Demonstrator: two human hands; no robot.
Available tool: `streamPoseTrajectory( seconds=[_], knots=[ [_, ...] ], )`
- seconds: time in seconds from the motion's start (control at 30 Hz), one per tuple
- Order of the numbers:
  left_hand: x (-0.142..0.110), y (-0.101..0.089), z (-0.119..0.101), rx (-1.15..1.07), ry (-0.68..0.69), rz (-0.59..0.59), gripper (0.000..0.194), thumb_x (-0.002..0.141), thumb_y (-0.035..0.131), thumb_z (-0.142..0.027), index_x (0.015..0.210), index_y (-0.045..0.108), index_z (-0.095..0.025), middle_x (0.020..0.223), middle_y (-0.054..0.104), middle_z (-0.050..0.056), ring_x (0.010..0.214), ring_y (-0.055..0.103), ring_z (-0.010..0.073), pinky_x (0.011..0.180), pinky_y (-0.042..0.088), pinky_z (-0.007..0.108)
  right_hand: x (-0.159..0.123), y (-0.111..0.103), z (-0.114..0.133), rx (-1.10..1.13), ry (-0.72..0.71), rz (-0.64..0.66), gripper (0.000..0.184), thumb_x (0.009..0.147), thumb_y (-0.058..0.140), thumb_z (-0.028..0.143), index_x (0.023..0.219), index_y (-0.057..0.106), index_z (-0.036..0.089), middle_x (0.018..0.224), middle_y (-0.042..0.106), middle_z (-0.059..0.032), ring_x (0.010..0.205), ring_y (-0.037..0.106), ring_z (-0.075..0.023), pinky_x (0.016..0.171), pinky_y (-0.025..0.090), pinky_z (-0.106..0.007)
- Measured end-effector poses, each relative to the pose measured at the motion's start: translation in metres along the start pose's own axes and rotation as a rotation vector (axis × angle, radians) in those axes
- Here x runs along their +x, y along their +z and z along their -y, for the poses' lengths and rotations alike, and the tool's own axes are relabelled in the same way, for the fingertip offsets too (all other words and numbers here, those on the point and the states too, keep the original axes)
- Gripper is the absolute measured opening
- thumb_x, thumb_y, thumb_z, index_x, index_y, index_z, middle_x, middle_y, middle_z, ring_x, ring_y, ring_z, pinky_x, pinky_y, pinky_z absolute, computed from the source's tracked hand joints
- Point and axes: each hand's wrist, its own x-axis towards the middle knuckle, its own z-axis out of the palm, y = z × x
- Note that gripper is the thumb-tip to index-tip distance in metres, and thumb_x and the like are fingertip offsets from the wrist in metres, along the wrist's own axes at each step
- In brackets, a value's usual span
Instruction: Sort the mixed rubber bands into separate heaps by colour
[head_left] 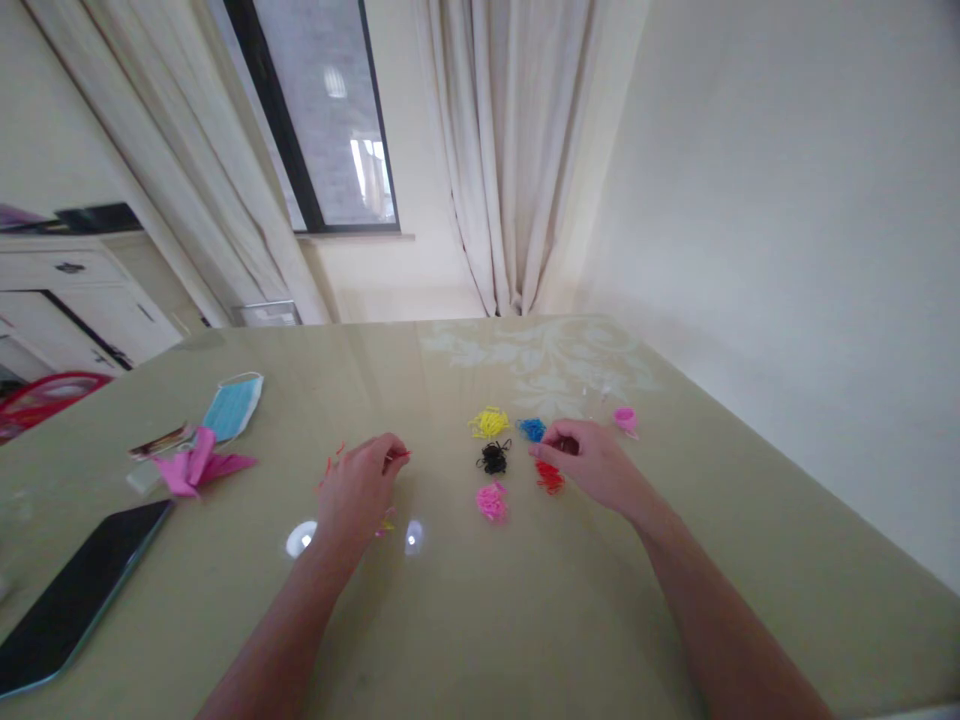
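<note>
My left hand (pixel 358 490) is closed in a pinch, with a small red rubber band (pixel 406 455) at its fingertips. Beneath and beside that hand lie a few loose bands, partly covered. My right hand (pixel 589 458) hovers at the red rubber band pile (pixel 550 480), thumb and fingers pinched together; whatever is between them cannot be made out. Right behind it sits a blue pile (pixel 532 429). Between my hands, a yellow pile (pixel 490 422), a black pile (pixel 494 458) and a pink pile (pixel 492 502) form a column.
To the left lie a phone (pixel 82 590), a folded pink paper piece (pixel 199 465) and a blue face mask (pixel 234 407). A pink ring-shaped item (pixel 625 420) rests beyond my right hand. The glossy table (pixel 480 630) meets a wall on the right.
</note>
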Motion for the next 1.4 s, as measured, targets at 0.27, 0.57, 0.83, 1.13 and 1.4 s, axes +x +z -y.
streamPoseTrajectory(
  seconds=[0.27, 0.57, 0.83, 1.13, 1.4],
  knots=[
    [-0.019, 0.021, -0.024, -0.439, 0.47, 0.035, 0.014, 0.1, 0.069, -0.033, 0.098, 0.08, -0.026, 0.094, 0.083, 0.0, 0.085, 0.077, 0.0178, 0.08, 0.056, 0.027, -0.013, 0.049, 0.033, 0.227, -0.108, 0.146, 0.025, 0.094, 0.078, 0.04, 0.106, 0.08, 0.018, 0.08, 0.07, -0.0014, 0.067, 0.055, -0.0145, 0.062, 0.04, -0.027],
    [-0.031, 0.025, -0.036, -0.52, 0.535, 0.007, 0.008, 0.098, 0.073, -0.026, 0.096, 0.08, -0.023, 0.089, 0.083, -0.001, 0.081, 0.077, 0.0162, 0.077, 0.057, 0.024, -0.019, 0.055, 0.036, 0.265, -0.112, 0.226, 0.009, 0.095, 0.077, 0.026, 0.092, 0.081, 0.018, 0.073, 0.072, -0.0002, 0.064, 0.057, -0.013, 0.059, 0.039, -0.025],
    [-0.03, 0.02, -0.041, -0.611, 0.437, 0.066, 0.01, 0.094, 0.077, -0.032, 0.092, 0.081, -0.024, 0.085, 0.083, -0.002, 0.078, 0.076, 0.0163, 0.077, 0.058, 0.025, -0.017, 0.052, 0.035, 0.252, -0.176, 0.165, 0.009, 0.095, 0.074, 0.022, 0.095, 0.083, 0.019, 0.078, 0.075, -0.0016, 0.066, 0.057, -0.0133, 0.06, 0.039, -0.026],
    [-0.027, 0.018, -0.043, -0.842, 0.311, 0.161, 0.018, 0.093, 0.075, -0.039, 0.093, 0.083, -0.022, 0.087, 0.083, 0.003, 0.081, 0.076, 0.0182, 0.079, 0.059, 0.028, -0.015, 0.052, 0.032, 0.259, -0.182, 0.087, 0.01, 0.093, 0.074, 0.023, 0.093, 0.084, 0.019, 0.077, 0.074, -0.002, 0.062, 0.053, -0.0131, 0.058, 0.037, -0.027],
    [-0.027, 0.018, -0.044, -0.904, 0.277, 0.167, 0.021, 0.09, 0.078, -0.041, 0.091, 0.082, -0.02, 0.083, 0.081, 0.003, 0.079, 0.075, 0.0179, 0.077, 0.059, 0.028, -0.015, 0.051, 0.032, 0.245, -0.196, 0.074, 0.009, 0.093, 0.074, 0.023, 0.093, 0.083, 0.02, 0.076, 0.073, -0.0013, 0.062, 0.052, -0.0124, 0.058, 0.037, -0.027]
  ],
)
